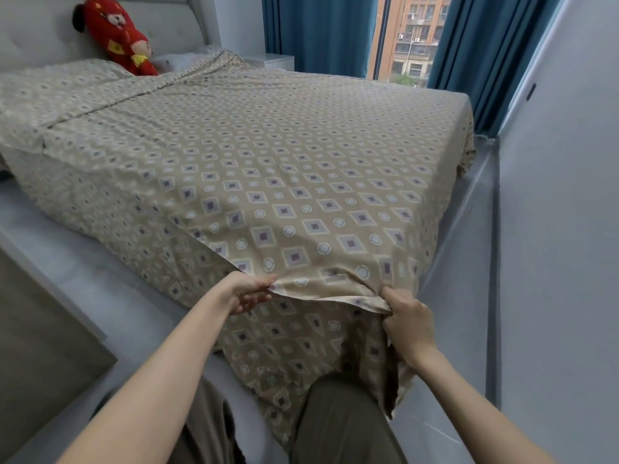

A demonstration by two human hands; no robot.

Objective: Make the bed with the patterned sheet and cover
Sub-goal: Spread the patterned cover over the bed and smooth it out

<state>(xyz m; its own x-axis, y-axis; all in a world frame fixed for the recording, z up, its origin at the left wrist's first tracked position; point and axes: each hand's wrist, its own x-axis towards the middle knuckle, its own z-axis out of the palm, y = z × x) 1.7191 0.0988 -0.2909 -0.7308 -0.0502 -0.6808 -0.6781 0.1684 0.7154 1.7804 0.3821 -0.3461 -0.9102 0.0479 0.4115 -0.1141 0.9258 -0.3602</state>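
At the near foot corner of the grey upholstered bed (30,31), the thin beige diamond-patterned cover (284,169) lay spread flat, its hem draping toward the grey floor (462,296). The left hand (249,293) pinched the hem edge between thumb and fingers. The right hand (407,326), a little apart, clutched a bunched fold at the corner. The cover looked light, limp and quick to wrinkle, so holding the hem at two spread points and pulling evenly seemed the best way to flatten it.

Hidden: fingertips of your right hand (407,324), buried in the patterned cover (268,169) fold. Cut off: headboard (40,31), far left; your forearms (160,380), near edge. Nightstand (279,61): lower part behind the cover.
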